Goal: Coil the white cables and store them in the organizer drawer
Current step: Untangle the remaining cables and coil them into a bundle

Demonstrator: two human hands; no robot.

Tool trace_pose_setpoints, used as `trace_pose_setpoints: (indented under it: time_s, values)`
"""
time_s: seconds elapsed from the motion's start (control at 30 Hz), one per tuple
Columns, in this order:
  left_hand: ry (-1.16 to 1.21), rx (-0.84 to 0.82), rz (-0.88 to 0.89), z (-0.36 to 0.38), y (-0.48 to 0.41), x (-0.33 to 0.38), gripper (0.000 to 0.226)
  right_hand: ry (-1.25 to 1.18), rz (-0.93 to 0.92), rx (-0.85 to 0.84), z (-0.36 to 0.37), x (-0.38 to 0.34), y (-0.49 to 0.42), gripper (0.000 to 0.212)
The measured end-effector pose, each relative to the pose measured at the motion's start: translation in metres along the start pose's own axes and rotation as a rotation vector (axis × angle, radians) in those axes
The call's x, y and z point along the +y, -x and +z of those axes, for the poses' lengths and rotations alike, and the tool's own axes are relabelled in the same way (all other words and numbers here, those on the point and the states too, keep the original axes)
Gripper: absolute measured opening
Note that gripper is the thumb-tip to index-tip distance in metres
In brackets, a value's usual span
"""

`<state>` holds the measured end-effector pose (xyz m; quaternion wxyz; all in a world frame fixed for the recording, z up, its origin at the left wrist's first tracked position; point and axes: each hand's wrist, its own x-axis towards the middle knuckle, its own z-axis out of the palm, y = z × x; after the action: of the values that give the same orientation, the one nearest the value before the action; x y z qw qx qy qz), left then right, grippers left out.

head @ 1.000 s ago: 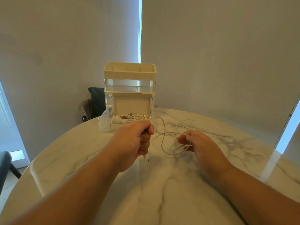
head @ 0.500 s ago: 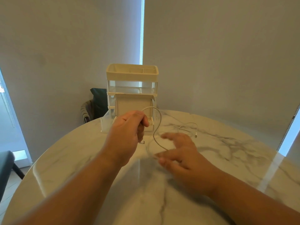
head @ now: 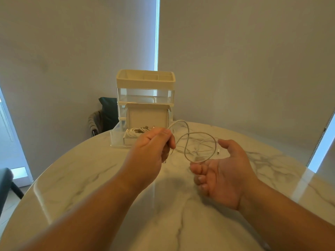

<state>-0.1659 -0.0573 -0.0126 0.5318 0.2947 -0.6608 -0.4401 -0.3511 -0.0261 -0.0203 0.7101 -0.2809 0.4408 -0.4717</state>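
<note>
My left hand [head: 153, 147] grips one end of a thin white cable [head: 186, 140], held above the table. The cable arcs up from the fist and drops into a loose loop between my hands. My right hand [head: 220, 171] is palm up under the loop's right side, fingers relaxed and loosely curled, holding nothing. More slack and a plug end [head: 218, 151] lie on the marble behind it. The cream and clear organizer [head: 146, 98] stands at the table's far side with its bottom drawer [head: 117, 138] pulled out. A coiled white cable [head: 134, 131] lies in the drawer.
The round marble table [head: 108, 178] fills the lower view. An open white box lid [head: 147, 118] stands upright in the drawer. A dark chair [head: 103, 118] sits behind the table at left, another dark seat [head: 4, 183] at the far left edge.
My right hand turned from palm down on the table to palm up under the cable loop. My left hand kept its grip and stayed near the drawer. The loop widened.
</note>
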Motion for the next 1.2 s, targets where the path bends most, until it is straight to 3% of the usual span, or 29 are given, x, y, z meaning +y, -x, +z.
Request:
trace_pose_setpoints:
  time_s: [0.1, 0.17, 0.2, 0.3, 0.33, 0.4, 0.47, 0.57, 0.6, 0.67, 0.8, 0.93, 1.07, 1.13, 1.2]
  values:
    - [-0.075, -0.076, -0.011, -0.002, 0.000, -0.002, 0.048, -0.015, 0.149, -0.077, 0.001, 0.000, 0.004, 0.129]
    - [-0.138, -0.181, -0.016, 0.000, 0.003, -0.002, 0.046, 0.046, 0.176, -0.087, 0.003, 0.003, 0.003, 0.127]
    - [-0.175, -0.218, -0.022, 0.002, 0.004, -0.003, 0.045, 0.061, 0.156, -0.054, 0.004, 0.005, 0.001, 0.112]
    - [-0.204, -0.193, -0.037, 0.004, 0.005, -0.003, 0.046, 0.028, 0.055, 0.086, 0.003, 0.011, -0.010, 0.039]
    - [-0.189, -0.152, -0.040, 0.002, 0.004, -0.003, 0.046, 0.028, 0.016, 0.135, 0.002, 0.013, -0.014, 0.026]
    - [-0.089, -0.029, -0.056, -0.003, -0.001, -0.004, 0.044, 0.060, -0.093, 0.229, -0.005, 0.015, -0.023, 0.020]
    - [0.180, 0.121, -0.117, -0.010, -0.006, -0.003, 0.041, 0.342, -0.260, 0.335, -0.015, 0.014, -0.026, 0.024]
    - [0.537, 0.234, -0.191, -0.023, -0.013, 0.002, 0.032, 1.268, -0.475, 0.527, -0.031, 0.002, -0.024, 0.025]
    - [0.592, 0.236, -0.210, -0.025, -0.013, 0.002, 0.031, 1.422, -0.489, 0.545, -0.034, -0.003, -0.023, 0.023]
    - [0.606, 0.210, -0.254, -0.025, -0.013, 0.001, 0.031, 1.494, -0.486, 0.605, -0.039, -0.007, -0.028, 0.043]
    - [0.489, 0.069, -0.332, -0.009, -0.006, -0.002, 0.031, 1.760, -0.684, 0.770, -0.023, 0.004, -0.032, 0.091]
    - [0.384, -0.043, -0.370, 0.004, 0.000, -0.002, 0.031, 1.694, -0.874, 0.403, -0.008, 0.019, -0.033, 0.099]
    - [0.364, -0.067, -0.387, 0.008, 0.002, -0.002, 0.031, 1.365, -0.887, 0.156, 0.003, 0.028, -0.041, 0.099]
    - [0.389, -0.080, -0.389, 0.008, 0.002, -0.001, 0.032, 1.221, -0.824, 0.100, 0.003, 0.033, -0.047, 0.090]
    - [0.435, -0.095, -0.393, 0.009, 0.002, 0.001, 0.033, 1.144, -0.719, 0.044, 0.000, 0.035, -0.051, 0.064]
